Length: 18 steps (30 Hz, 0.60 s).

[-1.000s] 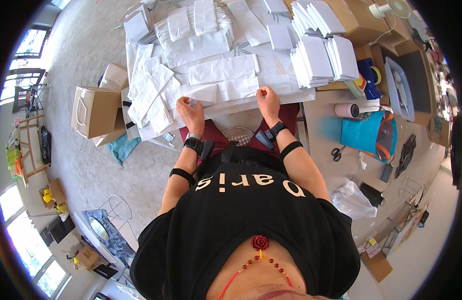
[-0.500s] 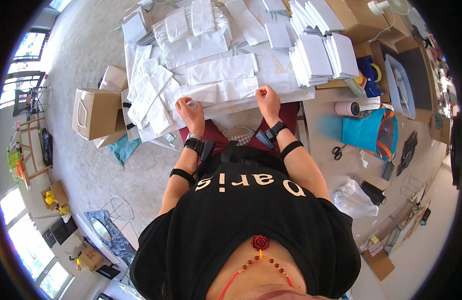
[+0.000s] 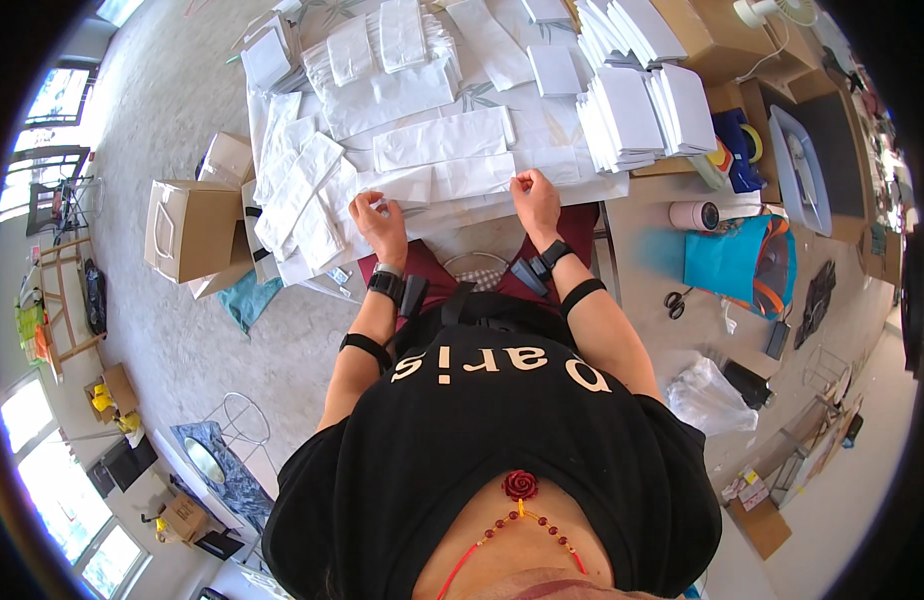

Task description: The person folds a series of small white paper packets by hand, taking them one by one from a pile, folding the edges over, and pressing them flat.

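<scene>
A long white plastic bag (image 3: 472,177) lies flat along the near edge of the table. My right hand (image 3: 538,208) pinches its right end between thumb and fingertips. At the left end, my left hand (image 3: 382,228) has its fingers curled, with thumb and fingertips close together at the near edge of a whiter flat piece (image 3: 400,184). Whether that piece is part of the bag or a separate sheet I cannot tell. Just beyond lies another flat white bag (image 3: 442,140). Loose white bags (image 3: 307,190) lie heaped beside my left hand.
Stacks of white flat boxes or booklets (image 3: 627,115) stand at the table's right. More white bags (image 3: 382,95) are piled at the back. Cardboard cartons (image 3: 192,230) sit left on the floor; a pink cup (image 3: 694,215), a turquoise bag (image 3: 737,258) and scissors (image 3: 675,304) lie right.
My left hand has shifted slightly, its fingers curling more at the near edge of the whiter piece. My right hand keeps its pinch in nearly the same place.
</scene>
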Each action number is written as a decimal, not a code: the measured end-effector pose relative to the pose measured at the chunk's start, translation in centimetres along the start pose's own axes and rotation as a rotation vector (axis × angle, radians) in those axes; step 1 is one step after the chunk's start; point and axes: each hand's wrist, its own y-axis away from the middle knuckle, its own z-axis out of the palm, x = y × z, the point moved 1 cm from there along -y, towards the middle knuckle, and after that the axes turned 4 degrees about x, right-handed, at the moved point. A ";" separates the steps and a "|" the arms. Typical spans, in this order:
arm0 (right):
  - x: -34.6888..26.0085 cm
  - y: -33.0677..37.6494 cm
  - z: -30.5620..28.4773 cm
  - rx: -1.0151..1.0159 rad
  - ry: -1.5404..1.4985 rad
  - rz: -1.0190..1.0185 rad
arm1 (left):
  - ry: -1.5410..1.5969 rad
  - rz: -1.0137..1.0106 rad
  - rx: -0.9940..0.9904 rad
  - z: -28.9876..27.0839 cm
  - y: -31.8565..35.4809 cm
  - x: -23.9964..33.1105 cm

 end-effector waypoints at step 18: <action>0.0 -0.5 0.6 0.011 -0.023 -0.024 | -0.145 0.036 0.110 -0.4 0.4 0.3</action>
